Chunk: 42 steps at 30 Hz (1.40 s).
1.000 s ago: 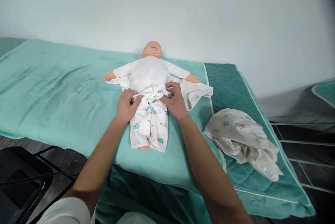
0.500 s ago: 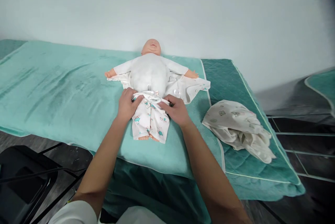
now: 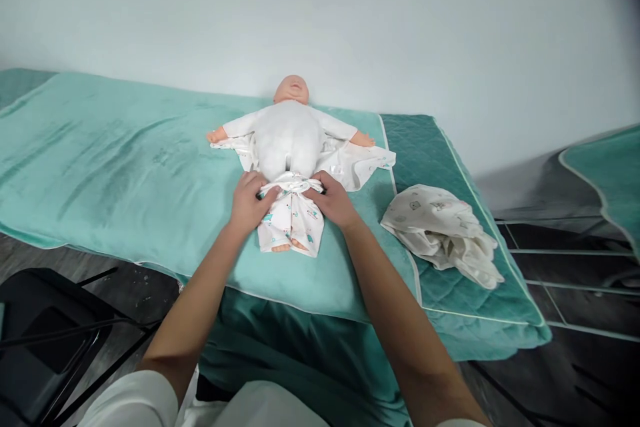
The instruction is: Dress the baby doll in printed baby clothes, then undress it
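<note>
A baby doll (image 3: 287, 137) lies on its back on a teal towel (image 3: 125, 167), head toward the wall and arms spread. Printed white trousers (image 3: 293, 224) cover its legs, and its bare feet show at the cuffs. My left hand (image 3: 249, 202) grips the trousers' waistband on the left side. My right hand (image 3: 334, 200) grips the waistband on the right side. Both hands are closed on the bunched fabric at the doll's hips. An open white garment (image 3: 363, 164) is spread under the doll's torso.
A crumpled white printed cloth (image 3: 440, 230) lies to the right on the darker quilted teal mat (image 3: 450, 167). A black chair (image 3: 45, 347) stands at the lower left. The white wall runs behind the table. Another teal surface (image 3: 607, 174) shows at the far right.
Both hands have slid the trousers' waistband down the doll's body, from the waist to the hips. The trousers have bunched shorter over the legs. The view shifted slightly.
</note>
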{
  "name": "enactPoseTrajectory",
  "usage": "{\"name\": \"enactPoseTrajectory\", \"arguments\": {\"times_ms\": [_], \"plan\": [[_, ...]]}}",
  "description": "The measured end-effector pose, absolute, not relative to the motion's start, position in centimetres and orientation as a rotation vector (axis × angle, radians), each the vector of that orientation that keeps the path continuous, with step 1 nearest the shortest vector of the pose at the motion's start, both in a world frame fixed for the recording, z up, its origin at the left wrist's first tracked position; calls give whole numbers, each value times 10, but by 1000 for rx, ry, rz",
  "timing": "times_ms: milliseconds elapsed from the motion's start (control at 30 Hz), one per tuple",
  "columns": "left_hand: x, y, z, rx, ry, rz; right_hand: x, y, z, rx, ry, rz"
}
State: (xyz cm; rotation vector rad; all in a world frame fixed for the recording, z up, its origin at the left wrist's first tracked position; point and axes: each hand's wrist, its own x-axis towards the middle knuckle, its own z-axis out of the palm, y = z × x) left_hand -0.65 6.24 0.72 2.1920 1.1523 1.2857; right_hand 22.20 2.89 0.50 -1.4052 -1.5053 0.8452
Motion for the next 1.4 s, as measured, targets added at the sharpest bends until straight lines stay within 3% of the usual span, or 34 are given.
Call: {"name": "enactPoseTrajectory", "arguments": {"times_ms": [500, 933, 1100, 1400], "plan": [[-13, 50, -2, 2195, 1238, 1202, 204, -9, 4, -1540, -1371, 733], [-28, 26, 11, 2145, 1205, 1049, 207, -68, 10, -1422, -1775, 826], [-37, 13, 33, 2103, 1236, 841, 192, -79, 36, -1606, -1885, 637], [-61, -10, 86, 1892, 969, 316, 188, -92, 89, -1718, -1904, 914]]}}
